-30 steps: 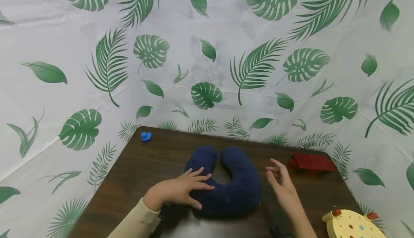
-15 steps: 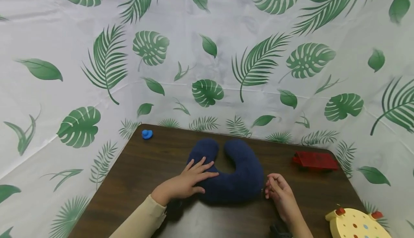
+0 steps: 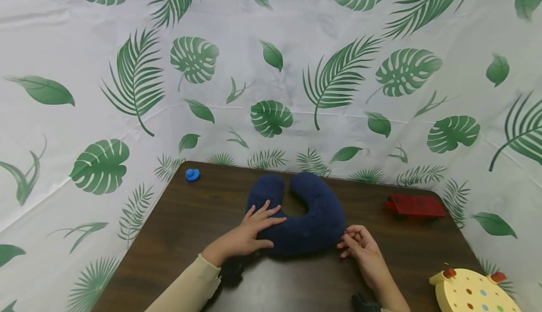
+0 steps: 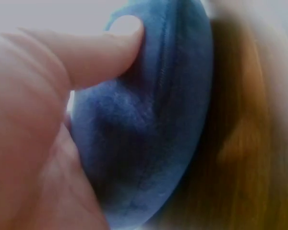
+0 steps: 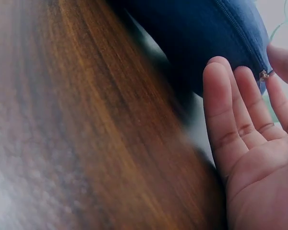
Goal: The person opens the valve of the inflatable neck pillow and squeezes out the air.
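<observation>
A dark blue U-shaped neck pillow (image 3: 313,229) lies on the brown wooden table, its opening facing the back wall. My left hand (image 3: 254,232) rests on its left arm with fingers spread; in the left wrist view the thumb (image 4: 105,52) lies on the plush beside a seam. At the pillow's right edge is my right hand (image 3: 364,253), thumb and index finger brought together at a small metal zipper pull (image 5: 264,75). The zipper (image 5: 235,26) runs along the pillow's side in the right wrist view, where the other fingers extend close beside the fabric.
A small blue rubber duck (image 3: 192,174) sits at the table's back left corner. Toward the back right is a red toy vehicle (image 3: 417,206). A yellow dotted toy with red knobs (image 3: 474,293) stands at front right. Leaf-printed cloth (image 3: 271,67) walls in the table.
My right hand has moved to the pillow's right edge, and its thumb and index finger have closed at the zipper pull. The left hand stays on the pillow; the head view has shifted slightly.
</observation>
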A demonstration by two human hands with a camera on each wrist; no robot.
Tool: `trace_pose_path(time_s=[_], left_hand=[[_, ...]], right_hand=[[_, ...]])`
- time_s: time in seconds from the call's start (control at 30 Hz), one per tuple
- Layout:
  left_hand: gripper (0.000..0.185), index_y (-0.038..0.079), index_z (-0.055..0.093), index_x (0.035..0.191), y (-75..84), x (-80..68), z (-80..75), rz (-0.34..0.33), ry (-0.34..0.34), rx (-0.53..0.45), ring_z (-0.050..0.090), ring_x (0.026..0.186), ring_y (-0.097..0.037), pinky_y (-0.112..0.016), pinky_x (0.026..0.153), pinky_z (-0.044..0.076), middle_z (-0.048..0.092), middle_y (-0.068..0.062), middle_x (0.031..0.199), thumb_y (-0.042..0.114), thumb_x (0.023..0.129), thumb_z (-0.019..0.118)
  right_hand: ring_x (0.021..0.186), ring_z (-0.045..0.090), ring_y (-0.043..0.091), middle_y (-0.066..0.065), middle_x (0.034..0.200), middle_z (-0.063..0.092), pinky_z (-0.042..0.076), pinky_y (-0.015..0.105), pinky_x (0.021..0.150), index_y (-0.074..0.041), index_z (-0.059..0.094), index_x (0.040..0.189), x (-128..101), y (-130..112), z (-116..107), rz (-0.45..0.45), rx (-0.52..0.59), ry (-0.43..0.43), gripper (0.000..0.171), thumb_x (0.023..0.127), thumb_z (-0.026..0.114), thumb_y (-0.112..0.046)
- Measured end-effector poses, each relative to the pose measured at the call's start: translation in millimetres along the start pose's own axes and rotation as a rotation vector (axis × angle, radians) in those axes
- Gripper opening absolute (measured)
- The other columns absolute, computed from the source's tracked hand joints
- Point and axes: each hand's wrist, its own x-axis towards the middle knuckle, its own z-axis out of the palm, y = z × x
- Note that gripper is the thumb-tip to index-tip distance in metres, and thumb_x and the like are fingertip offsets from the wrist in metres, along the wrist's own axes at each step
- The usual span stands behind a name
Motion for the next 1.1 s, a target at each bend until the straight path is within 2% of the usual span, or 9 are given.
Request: trace_pose_path(time_s=[0.17,0.3,0.43,0.57,0.7,0.87,1.1], left_hand=[[0.079,0.036,0.044,0.168,-2.9,0.5,1.8,0.005,0.007,-0.021,-0.003,0.173,-0.031,-0.074,0.131,-0.007,0.021,0.001,0.184,0.037,0.099,0.082],[0.078,0.037,0.046,0.166,-4.5,2.3,6.3,0.015,0.041,-0.016,0.000,0.173,-0.032,-0.074,0.131,-0.005,0.024,0.000,0.183,0.037,0.097,0.083],[0.077,0.034,0.048,0.166,-6.2,0.1,11.4,0.029,0.045,-0.023,0.003,0.172,-0.039,-0.079,0.128,-0.003,0.027,-0.008,0.182,0.036,0.098,0.083],[0.075,0.032,0.049,0.165,-7.3,-2.0,12.6,0.026,0.039,-0.034,0.004,0.172,-0.041,-0.080,0.128,-0.002,0.028,-0.008,0.182,0.036,0.098,0.083],[0.077,0.033,0.049,0.165,-5.6,0.4,9.8,0.020,0.041,-0.035,0.003,0.172,-0.038,-0.078,0.129,-0.003,0.027,-0.001,0.182,0.038,0.097,0.084],[0.088,0.035,0.048,0.165,-3.1,2.8,7.2,0.003,0.027,-0.037,0.001,0.173,-0.035,-0.075,0.130,-0.005,0.024,0.004,0.183,0.037,0.089,0.092],[0.088,0.033,0.049,0.165,-2.3,4.0,6.6,-0.001,0.028,-0.023,0.002,0.173,-0.036,-0.076,0.130,-0.003,0.026,0.000,0.183,0.034,0.088,0.093]], right_hand=[[0.096,0.075,0.015,-0.004,0.108,0.066,0.065,0.034,0.073,-0.013,0.054,0.130,2.1,0.1,-0.4,-0.030,-0.022,-0.005,0.019,0.113,0.057,-0.005],[0.090,0.075,0.015,-0.001,0.104,0.066,0.065,0.034,0.070,-0.006,0.054,0.125,4.2,0.8,0.7,-0.041,-0.038,0.028,0.015,0.112,0.060,-0.009],[0.085,0.074,0.014,0.002,0.099,0.066,0.064,0.034,0.067,-0.001,0.052,0.120,2.8,2.8,2.2,0.018,-0.051,0.063,0.018,0.114,0.059,-0.017],[0.080,0.073,0.016,0.004,0.097,0.068,0.062,0.034,0.062,-0.001,0.052,0.116,2.2,3.3,4.3,0.077,-0.040,0.111,0.023,0.113,0.061,-0.022],[0.076,0.071,0.017,0.004,0.094,0.068,0.058,0.031,0.055,0.000,0.054,0.114,3.5,0.7,4.6,0.086,-0.034,0.151,0.023,0.113,0.062,-0.022],[0.072,0.068,0.015,0.002,0.090,0.067,0.054,0.027,0.050,0.000,0.054,0.113,2.5,-4.6,4.7,0.097,-0.008,0.164,0.021,0.113,0.061,-0.020],[0.059,0.061,0.015,0.003,0.077,0.058,0.049,0.027,0.042,-0.001,0.052,0.111,2.4,-7.3,8.4,0.126,-0.062,0.180,0.022,0.115,0.057,-0.021]])
